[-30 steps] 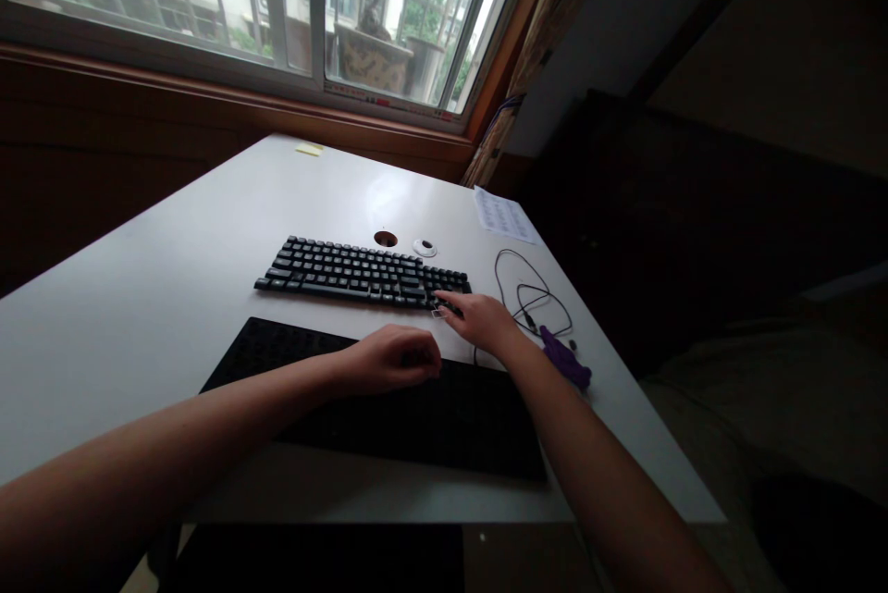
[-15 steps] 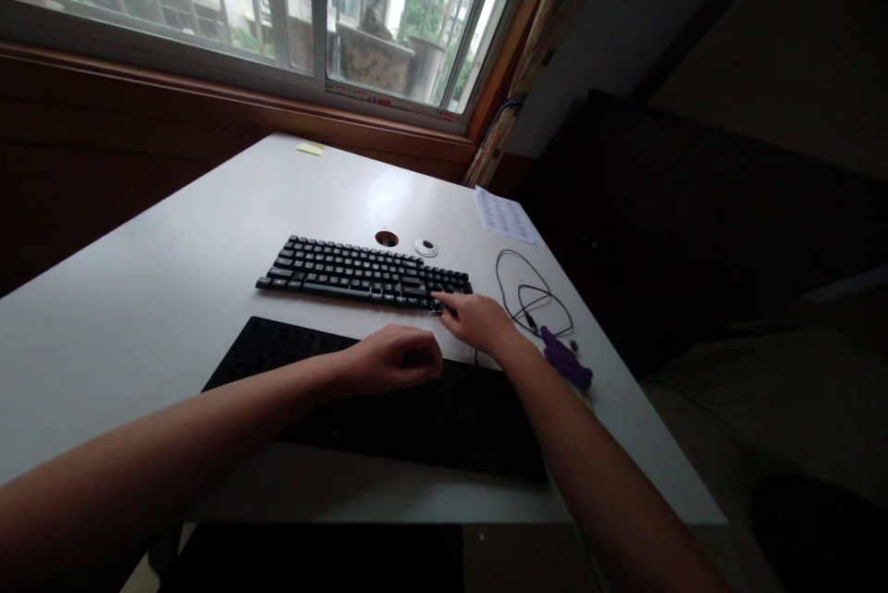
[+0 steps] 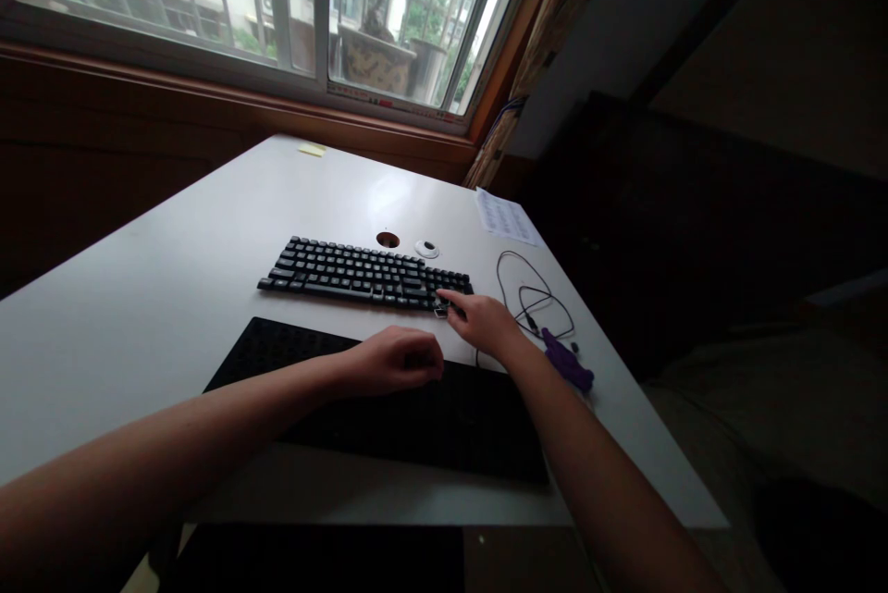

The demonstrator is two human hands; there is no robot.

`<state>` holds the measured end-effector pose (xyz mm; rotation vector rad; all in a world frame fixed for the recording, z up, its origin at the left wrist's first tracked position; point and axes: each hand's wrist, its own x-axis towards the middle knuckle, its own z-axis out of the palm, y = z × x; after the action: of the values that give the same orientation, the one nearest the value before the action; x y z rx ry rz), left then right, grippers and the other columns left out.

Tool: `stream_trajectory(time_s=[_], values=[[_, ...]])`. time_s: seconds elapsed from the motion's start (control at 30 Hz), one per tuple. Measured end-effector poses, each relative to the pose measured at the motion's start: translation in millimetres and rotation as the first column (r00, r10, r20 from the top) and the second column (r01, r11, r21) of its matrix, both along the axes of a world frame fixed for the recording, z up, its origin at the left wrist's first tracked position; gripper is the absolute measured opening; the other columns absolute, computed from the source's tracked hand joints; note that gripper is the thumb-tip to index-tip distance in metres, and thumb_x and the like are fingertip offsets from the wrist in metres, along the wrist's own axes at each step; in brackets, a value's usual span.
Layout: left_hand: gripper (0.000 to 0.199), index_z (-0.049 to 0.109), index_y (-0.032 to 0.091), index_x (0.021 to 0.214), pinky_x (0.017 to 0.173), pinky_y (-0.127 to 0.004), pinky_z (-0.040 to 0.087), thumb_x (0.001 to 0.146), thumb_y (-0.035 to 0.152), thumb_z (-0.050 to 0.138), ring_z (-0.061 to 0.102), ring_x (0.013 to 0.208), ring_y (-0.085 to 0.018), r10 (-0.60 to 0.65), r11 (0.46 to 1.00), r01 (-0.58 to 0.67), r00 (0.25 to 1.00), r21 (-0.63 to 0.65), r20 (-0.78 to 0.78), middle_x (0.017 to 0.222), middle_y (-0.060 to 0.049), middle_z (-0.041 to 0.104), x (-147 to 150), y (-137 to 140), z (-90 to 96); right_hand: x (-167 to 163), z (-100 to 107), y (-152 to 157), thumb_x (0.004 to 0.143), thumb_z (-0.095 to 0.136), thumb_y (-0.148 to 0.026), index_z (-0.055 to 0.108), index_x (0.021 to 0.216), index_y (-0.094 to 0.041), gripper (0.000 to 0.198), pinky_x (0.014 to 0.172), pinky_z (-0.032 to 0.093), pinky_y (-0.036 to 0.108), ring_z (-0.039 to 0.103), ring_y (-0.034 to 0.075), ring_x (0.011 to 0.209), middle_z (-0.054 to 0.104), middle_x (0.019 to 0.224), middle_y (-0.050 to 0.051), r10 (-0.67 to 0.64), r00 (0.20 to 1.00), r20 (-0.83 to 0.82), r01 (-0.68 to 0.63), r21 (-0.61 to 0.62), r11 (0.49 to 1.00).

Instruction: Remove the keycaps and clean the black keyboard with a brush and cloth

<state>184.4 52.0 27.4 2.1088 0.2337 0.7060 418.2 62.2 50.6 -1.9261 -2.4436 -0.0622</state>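
Note:
Rows of black keyboard keycaps (image 3: 347, 269) lie across the white desk, with a ragged outline at their right end. There, my right hand (image 3: 482, 323) reaches in, index finger stretched over the keys. Below its fingertips shows a small thin wire tool, like a keycap puller (image 3: 440, 312), apparently pinched in the fingers. My left hand (image 3: 399, 360) is curled closed above a long black keyboard base (image 3: 444, 431), nearer to me. Whatever the left fingers hold, if anything, is hidden. Small raised rows show on the base's left end; the forearms cover parts of it.
On the right lie a coiled black cable (image 3: 534, 292), a purple cloth-like item (image 3: 569, 362) and a printed sheet (image 3: 506, 216). Behind the keycaps are a cable hole (image 3: 388, 240) and its white round cover (image 3: 426, 249). A yellow note (image 3: 312, 149) sits far back.
My right hand has shifted slightly to the right along the keycaps, and the small wire tool has moved with it. My left hand stays almost where it was.

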Motion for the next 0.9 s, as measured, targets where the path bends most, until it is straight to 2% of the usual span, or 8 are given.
stream_trajectory(time_s=[0.23, 0.33, 0.43, 0.57, 0.7, 0.9], values=[[0.008, 0.067, 0.013, 0.094, 0.072, -0.023, 0.049, 0.088, 0.015, 0.063, 0.065, 0.075, -0.014, 0.002, 1.0, -0.002, 1.0, 0.006, -0.011, 0.086, -0.006, 0.073, -0.4, 0.5, -1.0, 34.6, -4.8, -22.1, 0.096, 0.05, -0.029, 0.064, 0.132, -0.02, 0.041, 0.088, 0.051, 0.033, 0.068, 0.022, 0.095, 0.074, 0.113, 0.008, 0.013, 0.955, -0.295, 0.04, 0.171, 0.984], [0.007, 0.067, 0.013, 0.093, 0.068, -0.022, 0.048, 0.088, 0.015, 0.062, 0.064, 0.072, -0.013, 0.001, 1.0, -0.001, 1.0, 0.016, -0.01, 0.084, -0.006, 0.073, 0.0, -0.1, -1.2, 52.0, -7.2, -42.2, 0.096, 0.048, -0.031, 0.067, 0.125, -0.018, 0.037, 0.085, 0.052, 0.036, 0.065, 0.023, 0.087, 0.072, 0.098, 0.008, -0.018, 0.937, -0.349, 0.104, 0.229, 0.968], [0.008, 0.067, 0.013, 0.092, 0.067, -0.022, 0.048, 0.088, 0.015, 0.062, 0.064, 0.072, -0.013, -0.003, 0.999, 0.003, 1.0, 0.032, -0.002, 0.084, -0.006, 0.072, 0.6, -0.4, -2.1, 65.6, -10.6, -66.9, 0.096, 0.049, -0.032, 0.068, 0.118, -0.018, 0.032, 0.088, 0.051, 0.038, 0.064, 0.024, 0.092, 0.07, 0.1, 0.009, -0.046, 0.92, -0.39, 0.162, 0.269, 0.949], [0.007, 0.067, 0.013, 0.092, 0.066, -0.022, 0.047, 0.088, 0.017, 0.062, 0.062, 0.07, -0.013, 0.033, 0.996, -0.032, 0.999, 0.083, -0.004, 0.083, -0.006, 0.072, 2.2, 0.0, -4.4, 74.1, -22.4, -100.6, 0.097, 0.05, -0.034, 0.068, 0.114, -0.019, 0.028, 0.091, 0.05, 0.039, 0.064, 0.024, 0.094, 0.067, 0.1, 0.008, -0.08, 0.901, -0.425, 0.213, 0.275, 0.938], [0.006, 0.066, 0.013, 0.089, 0.062, -0.021, 0.043, 0.088, 0.017, 0.061, 0.058, 0.066, -0.013, 0.097, 0.984, -0.094, 0.995, 0.151, -0.011, 0.079, -0.005, 0.069, 3.9, 0.3, -7.9, 72.7, -43.0, -126.6, 0.099, 0.049, -0.038, 0.068, 0.117, -0.021, 0.03, 0.09, 0.051, 0.04, 0.062, 0.024, 0.095, 0.064, 0.1, 0.008, -0.138, 0.874, -0.465, 0.272, 0.235, 0.933], [0.006, 0.065, 0.014, 0.091, 0.065, -0.022, 0.045, 0.09, 0.016, 0.06, 0.06, 0.069, -0.012, 0.144, 0.969, -0.14, 0.99, 0.203, -0.002, 0.082, -0.004, 0.068, 4.7, -1.6, -9.5, 70.9, -67.0, -138.9, 0.099, 0.052, -0.041, 0.068, 0.117, -0.022, 0.03, 0.1, 0.047, 0.045, 0.059, 0.026, 0.107, 0.062, 0.11, 0.01, -0.129, 0.847, -0.516, 0.306, 0.275, 0.912]])
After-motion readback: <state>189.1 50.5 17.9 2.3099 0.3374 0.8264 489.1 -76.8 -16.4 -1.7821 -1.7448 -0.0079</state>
